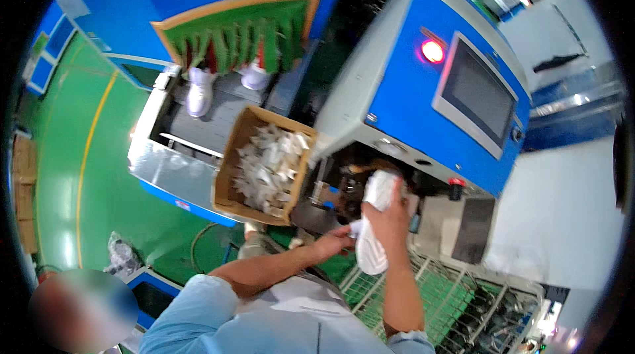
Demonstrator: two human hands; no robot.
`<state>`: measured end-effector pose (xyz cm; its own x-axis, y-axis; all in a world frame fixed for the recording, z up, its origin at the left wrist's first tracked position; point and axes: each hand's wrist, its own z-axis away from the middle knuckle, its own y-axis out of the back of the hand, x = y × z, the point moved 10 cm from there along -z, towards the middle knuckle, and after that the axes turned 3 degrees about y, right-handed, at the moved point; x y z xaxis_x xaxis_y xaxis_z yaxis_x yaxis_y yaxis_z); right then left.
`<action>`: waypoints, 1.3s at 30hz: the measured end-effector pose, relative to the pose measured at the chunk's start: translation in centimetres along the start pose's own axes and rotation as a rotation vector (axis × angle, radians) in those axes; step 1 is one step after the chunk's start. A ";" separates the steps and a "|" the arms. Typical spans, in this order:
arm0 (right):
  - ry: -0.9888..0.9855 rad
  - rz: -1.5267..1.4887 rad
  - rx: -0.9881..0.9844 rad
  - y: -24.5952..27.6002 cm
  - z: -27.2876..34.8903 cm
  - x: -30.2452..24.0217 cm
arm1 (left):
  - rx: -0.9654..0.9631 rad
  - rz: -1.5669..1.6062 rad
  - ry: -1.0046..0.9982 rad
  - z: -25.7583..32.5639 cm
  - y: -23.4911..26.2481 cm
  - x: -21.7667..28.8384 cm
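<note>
A white shoe [372,255] is held up in front of the blue machine, its pale sole facing me. My right hand [390,218] is closed around the middle of the shoe, with the fingers over its far side. From the left, my left hand [334,241] reaches to the shoe's side, its fingers closed at a pale edge of the upper. What the left fingertips pinch is partly hidden. The toe-to-heel line of the shoe stands nearly upright in view, just before the machine's dark opening [350,182].
A cardboard box [221,189] of crumpled white scraps stands left of the opening. Beyond it, white shoes [198,93] lie on a conveyor [228,96] under a green strip curtain [284,37]. The blue machine [410,89] has a lit red lamp and screen. A wire rack [436,288] is below right.
</note>
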<state>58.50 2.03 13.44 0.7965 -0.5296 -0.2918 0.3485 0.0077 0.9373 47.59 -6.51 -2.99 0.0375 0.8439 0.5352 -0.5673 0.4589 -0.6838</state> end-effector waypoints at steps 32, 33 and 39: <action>-0.434 -2.156 -0.699 -8.7 16.7 11.0 | 0.345 -1.029 -0.439 13.5 -11.2 4.7; -0.526 -2.136 -0.683 -10.1 17.8 12.8 | 0.373 -1.029 -0.411 13.7 -10.8 4.6; -0.402 -1.936 -0.495 -9.8 13.6 13.8 | 0.384 -1.080 -0.381 13.1 -8.0 4.0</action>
<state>59.33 -16.89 2.86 -0.8147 -0.2453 -0.5254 0.5656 -0.5358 -0.6269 41.48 -10.45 11.13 0.4347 -0.0894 0.8961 -0.6036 0.7096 0.3635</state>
